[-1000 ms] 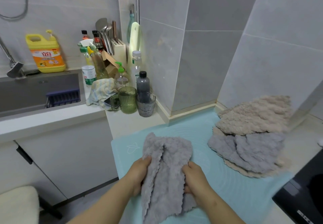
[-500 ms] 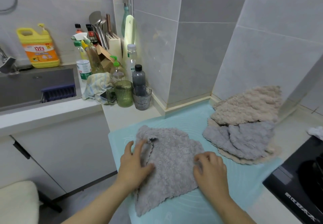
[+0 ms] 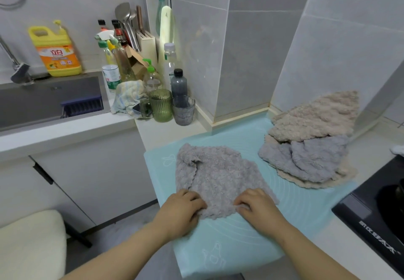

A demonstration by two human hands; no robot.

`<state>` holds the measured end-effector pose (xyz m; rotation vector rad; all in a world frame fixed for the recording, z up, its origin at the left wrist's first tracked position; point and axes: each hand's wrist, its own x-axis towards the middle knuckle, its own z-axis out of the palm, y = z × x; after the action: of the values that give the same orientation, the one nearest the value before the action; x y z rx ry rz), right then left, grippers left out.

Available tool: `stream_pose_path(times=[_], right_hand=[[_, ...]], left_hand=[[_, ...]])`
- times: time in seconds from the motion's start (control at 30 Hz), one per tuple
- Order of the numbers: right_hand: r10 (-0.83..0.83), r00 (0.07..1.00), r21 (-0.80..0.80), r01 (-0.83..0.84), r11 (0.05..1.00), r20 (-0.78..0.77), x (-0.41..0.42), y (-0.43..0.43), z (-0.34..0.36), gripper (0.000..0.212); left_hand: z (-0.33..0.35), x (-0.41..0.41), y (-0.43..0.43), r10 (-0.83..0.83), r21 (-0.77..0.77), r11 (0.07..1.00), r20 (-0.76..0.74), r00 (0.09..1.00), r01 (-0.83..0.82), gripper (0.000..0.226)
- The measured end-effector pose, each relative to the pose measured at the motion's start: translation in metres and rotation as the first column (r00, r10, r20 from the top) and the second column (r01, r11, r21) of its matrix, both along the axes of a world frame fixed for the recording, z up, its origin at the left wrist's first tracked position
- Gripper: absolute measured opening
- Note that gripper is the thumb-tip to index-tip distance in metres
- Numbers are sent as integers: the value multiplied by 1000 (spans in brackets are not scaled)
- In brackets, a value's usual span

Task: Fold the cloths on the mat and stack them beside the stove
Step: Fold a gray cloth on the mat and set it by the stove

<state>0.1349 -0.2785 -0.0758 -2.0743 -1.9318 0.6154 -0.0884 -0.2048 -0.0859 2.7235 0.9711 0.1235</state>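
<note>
Both pinching grey cloth [image 3: 218,177] near edge: left hand [image 3: 181,212], right hand [image 3: 258,209]; mat [image 3: 240,247] exposed nearside.

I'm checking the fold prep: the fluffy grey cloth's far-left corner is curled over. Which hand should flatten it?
Left, probably. The left hand holds the fluffy grey cloth at its near-left edge, nearest the curled corner; the right hand would have to cross over.

Grey tiled walls [image 3: 251,56], white counter [image 3: 166,131], white cabinet [image 3: 91,179], sink [image 3: 43,100]

grey cloth [image 3: 218,177] spread out, near edge pinched
</note>
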Motion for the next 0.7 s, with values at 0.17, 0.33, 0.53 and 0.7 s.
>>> stream_pose_path(times=[0.17,0.33,0.53,0.7], right_hand=[[87,965,-361,-175,916,-247,-13,8,31,15],[-79,921,-442,-107,891,-382,-21,12,40,11],[-440,814,-109,432,895,-379,-9,46,32,11],[-567,723,-82,587,805,-394,-6,86,21,34]], left_hand=[[27,-9,27,-19,-360,932,-157,987,-39,37],[40,-14,42,50,-522,838,-213,976,-157,23],[44,12,52,387,-189,909,54,921,-371,37],[32,36,71,545,-222,827,90,834,-516,69]])
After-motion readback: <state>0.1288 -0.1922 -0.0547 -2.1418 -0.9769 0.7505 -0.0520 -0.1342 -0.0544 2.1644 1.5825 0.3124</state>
